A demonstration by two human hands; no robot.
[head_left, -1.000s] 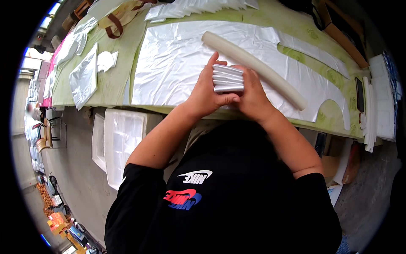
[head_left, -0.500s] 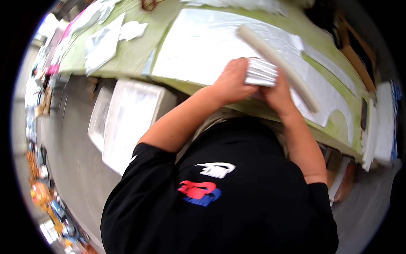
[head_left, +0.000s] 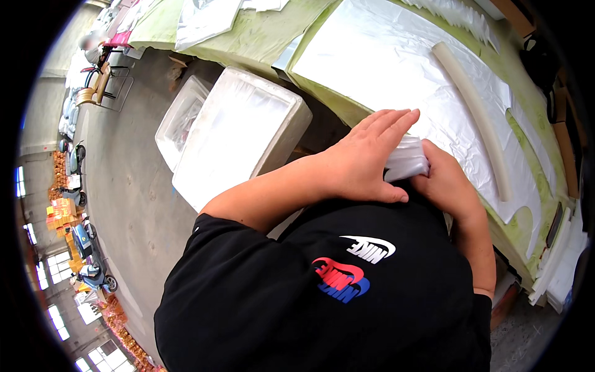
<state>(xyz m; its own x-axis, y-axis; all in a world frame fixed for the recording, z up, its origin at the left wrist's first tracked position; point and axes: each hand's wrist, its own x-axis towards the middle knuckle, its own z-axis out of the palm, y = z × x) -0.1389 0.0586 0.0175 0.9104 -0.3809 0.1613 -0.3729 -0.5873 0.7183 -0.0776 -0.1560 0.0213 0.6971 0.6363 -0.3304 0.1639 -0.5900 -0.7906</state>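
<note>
A folded bundle of shiny white plastic film point(head_left: 406, 158) is held close to my body, just off the table's near edge. My right hand point(head_left: 447, 181) wraps around its right end, fingers closed on it. Beside its left end, my left hand point(head_left: 365, 158) is open, with fingers stretched out and thumb apart; whether the palm touches the film cannot be made out. Beyond the hands, a large flat sheet of white plastic film point(head_left: 372, 62) covers the green-topped table point(head_left: 263, 43). Lying across that sheet is a long, pale, slightly bent tube point(head_left: 474, 111).
At left, a white foam box point(head_left: 238, 127) lined with clear film stands by the table, with a smaller white box point(head_left: 180, 121) behind. More white sheets point(head_left: 207, 22) lie on the table's far left. White boards point(head_left: 555, 254) lean at the right end.
The bundle has come back toward my body, off the sheet. My left hand has let go of its grip and spread its fingers; my right hand keeps hold. The view has turned left.
</note>
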